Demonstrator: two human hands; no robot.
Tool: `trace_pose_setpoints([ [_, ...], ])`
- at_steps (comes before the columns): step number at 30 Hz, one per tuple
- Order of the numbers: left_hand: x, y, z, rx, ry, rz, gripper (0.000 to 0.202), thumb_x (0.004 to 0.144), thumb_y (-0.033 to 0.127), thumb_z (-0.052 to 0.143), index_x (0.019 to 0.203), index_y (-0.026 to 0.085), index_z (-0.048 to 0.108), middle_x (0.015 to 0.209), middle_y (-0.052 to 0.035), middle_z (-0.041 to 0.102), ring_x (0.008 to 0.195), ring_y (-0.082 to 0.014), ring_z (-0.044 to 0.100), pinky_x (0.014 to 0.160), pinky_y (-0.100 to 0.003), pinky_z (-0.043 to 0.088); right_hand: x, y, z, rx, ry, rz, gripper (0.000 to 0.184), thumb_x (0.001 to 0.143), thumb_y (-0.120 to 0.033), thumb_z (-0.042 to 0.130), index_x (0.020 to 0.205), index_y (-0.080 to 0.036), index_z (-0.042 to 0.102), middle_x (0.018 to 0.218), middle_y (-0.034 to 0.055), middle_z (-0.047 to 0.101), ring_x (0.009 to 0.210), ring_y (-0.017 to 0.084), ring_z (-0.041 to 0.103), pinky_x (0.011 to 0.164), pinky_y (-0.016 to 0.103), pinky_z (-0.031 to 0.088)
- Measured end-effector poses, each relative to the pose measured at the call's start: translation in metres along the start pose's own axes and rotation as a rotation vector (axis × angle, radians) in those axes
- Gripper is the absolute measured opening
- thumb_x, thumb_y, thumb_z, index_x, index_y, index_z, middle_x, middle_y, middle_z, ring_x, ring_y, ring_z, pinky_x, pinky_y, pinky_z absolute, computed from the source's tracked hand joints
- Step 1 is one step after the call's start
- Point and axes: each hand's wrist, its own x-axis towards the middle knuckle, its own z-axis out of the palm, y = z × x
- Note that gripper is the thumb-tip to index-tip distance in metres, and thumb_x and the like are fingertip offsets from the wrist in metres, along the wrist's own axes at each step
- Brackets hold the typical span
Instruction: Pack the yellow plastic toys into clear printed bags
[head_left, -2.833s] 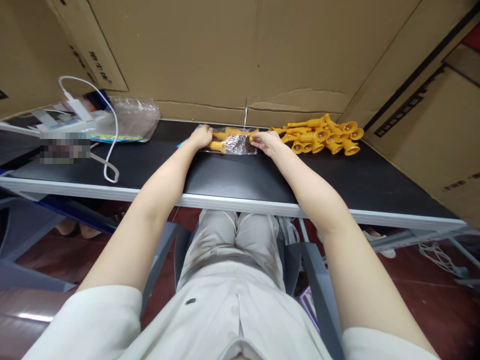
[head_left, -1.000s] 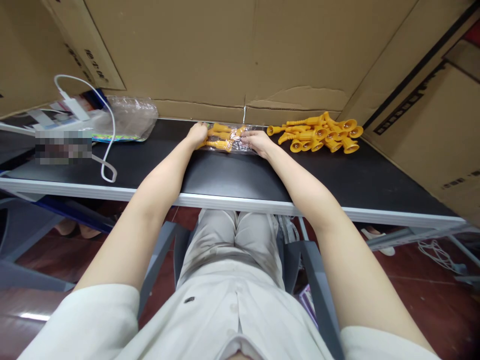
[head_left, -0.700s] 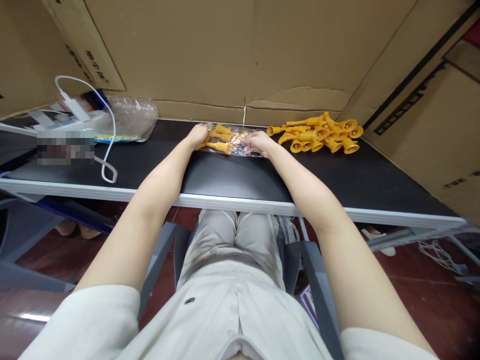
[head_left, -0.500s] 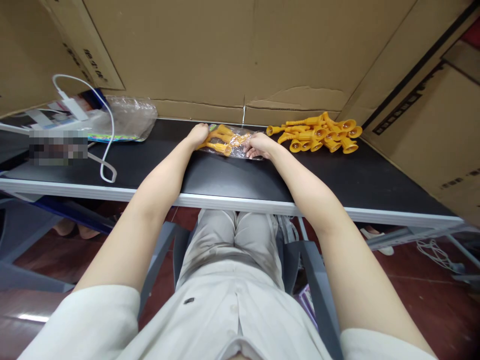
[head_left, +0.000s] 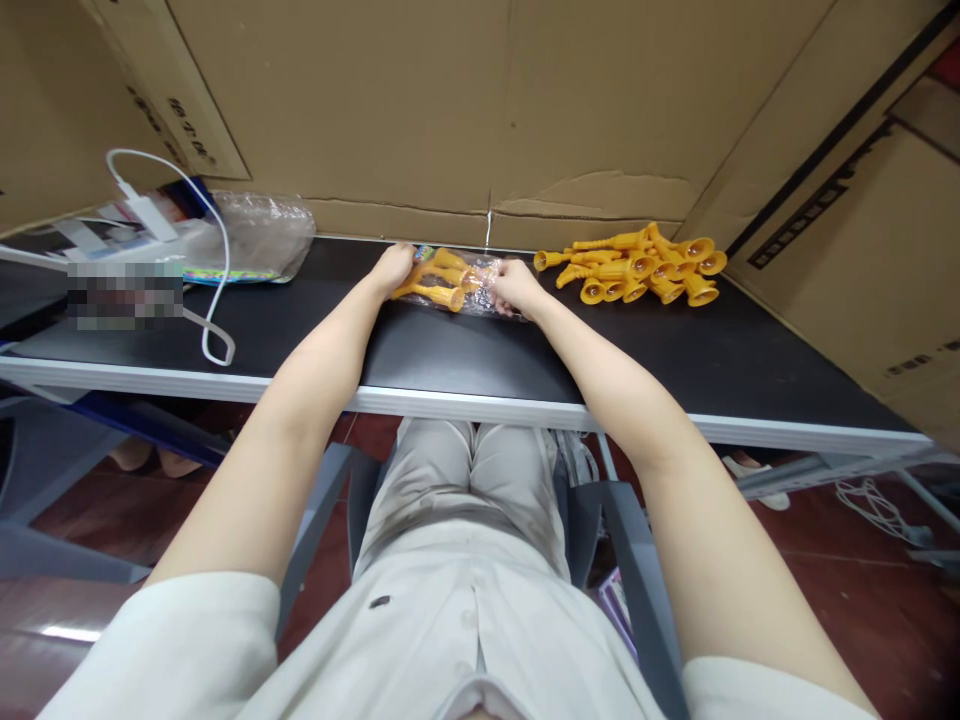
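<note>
A clear plastic bag point(head_left: 480, 302) lies on the black table top, with several yellow toy trumpets point(head_left: 441, 294) inside it. My left hand point(head_left: 395, 268) is closed on the bag's left end, beside a small colourful label. At the other end, my right hand point(head_left: 517, 287) grips the clear plastic with its fingers bent together. The trumpets' flared ends point right, toward my right hand. A loose pile of yellow toy trumpets point(head_left: 641, 265) rests on the table just right of my right hand.
Clear plastic bags point(head_left: 259, 240) lie at the left back, near a white cable point(head_left: 223, 250). Cardboard walls point(head_left: 420, 110) stand behind and to the right. The table's metal front edge point(head_left: 465, 405) runs across under my forearms.
My right hand has shifted slightly and its fingers have drawn closer together on the bag's right end. The left hand and the trumpets have hardly moved.
</note>
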Motion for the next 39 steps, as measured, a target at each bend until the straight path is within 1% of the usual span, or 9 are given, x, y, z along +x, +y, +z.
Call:
trace_pose_setpoints([
  [4,-0.01,0.011,0.004,-0.131,-0.058,-0.054,0.038,0.098,0.021,0.042,0.122,0.012,0.071,0.123,-0.0143,0.076,0.126,-0.0293,0.07,0.116,-0.043,0.051,0.005,0.004,0.0,-0.257,0.055,-0.356,0.016,0.1,-0.023,0.066,0.106,-0.014,0.078,0.11,0.0118,0.082,0.114,0.027,0.076,0.107,0.039,0.056],
  [7,-0.02,0.022,0.005,-0.199,-0.12,-0.074,0.04,0.09,0.015,0.049,0.125,0.009,0.069,0.115,-0.0131,0.077,0.12,-0.0294,0.072,0.112,-0.043,0.055,0.002,0.001,-0.001,-0.477,-0.014,-0.418,0.028,0.101,-0.028,0.064,0.119,-0.013,0.08,0.132,0.0145,0.078,0.13,0.031,0.071,0.112,0.038,0.052],
  [11,-0.029,0.031,0.002,-0.122,-0.182,-0.026,0.053,0.079,0.013,0.061,0.13,0.009,0.07,0.127,-0.015,0.077,0.123,-0.0326,0.071,0.108,-0.042,0.058,-0.005,-0.005,-0.002,-0.702,-0.054,-0.332,0.038,0.098,-0.042,0.07,0.121,-0.014,0.08,0.126,0.0168,0.08,0.124,0.036,0.073,0.105,0.04,0.055],
  [15,-0.035,0.035,-0.002,0.094,-0.204,0.06,0.064,0.076,0.012,0.069,0.14,0.01,0.067,0.144,-0.018,0.071,0.13,-0.0328,0.069,0.111,-0.039,0.056,-0.008,-0.01,-0.001,-0.753,-0.055,-0.281,0.035,0.098,-0.04,0.068,0.116,-0.012,0.08,0.124,0.0194,0.079,0.119,0.037,0.074,0.101,0.039,0.056],
  [21,-0.041,0.045,-0.004,0.394,-0.235,0.047,0.044,0.093,0.027,0.066,0.132,0.008,0.073,0.135,-0.0183,0.075,0.122,-0.0318,0.072,0.108,-0.034,0.055,-0.011,-0.012,0.004,-0.658,0.016,-0.148,0.034,0.097,-0.029,0.064,0.124,-0.01,0.076,0.129,0.0224,0.077,0.125,0.038,0.073,0.102,0.042,0.057],
  [27,-0.039,0.044,-0.005,0.416,-0.115,-0.037,0.031,0.087,0.028,0.075,0.114,0.012,0.079,0.122,-0.016,0.079,0.117,-0.0316,0.072,0.107,-0.032,0.055,-0.003,-0.003,0.001,-0.55,0.037,-0.219,0.046,0.094,-0.03,0.072,0.136,-0.01,0.069,0.129,0.0206,0.077,0.126,0.036,0.072,0.105,0.043,0.056],
  [30,-0.035,0.036,-0.008,0.359,-0.073,-0.04,0.027,0.086,0.023,0.07,0.108,0.012,0.081,0.117,-0.0163,0.08,0.116,-0.032,0.072,0.107,-0.034,0.054,-0.003,-0.002,-0.004,-0.443,0.011,-0.347,0.033,0.096,-0.033,0.069,0.12,-0.01,0.075,0.117,0.0162,0.08,0.113,0.03,0.075,0.101,0.039,0.055],
  [33,-0.032,0.031,-0.01,0.274,-0.069,-0.039,0.028,0.087,0.022,0.065,0.104,0.01,0.082,0.112,-0.0176,0.081,0.114,-0.0319,0.073,0.106,-0.035,0.054,-0.008,-0.005,-0.007,-0.348,-0.148,-0.364,0.032,0.099,-0.041,0.068,0.098,-0.01,0.077,0.088,0.0097,0.078,0.087,0.022,0.072,0.087,0.032,0.055],
  [39,-0.03,0.031,-0.006,0.213,-0.059,-0.033,0.029,0.089,0.025,0.059,0.093,0.009,0.082,0.099,-0.0179,0.079,0.099,-0.0308,0.073,0.098,-0.037,0.057,-0.011,-0.006,0.002,-0.263,-0.314,-0.365,0.033,0.092,-0.047,0.075,0.089,-0.015,0.077,0.065,-0.0002,0.066,0.071,0.015,0.06,0.068,0.025,0.046],
])
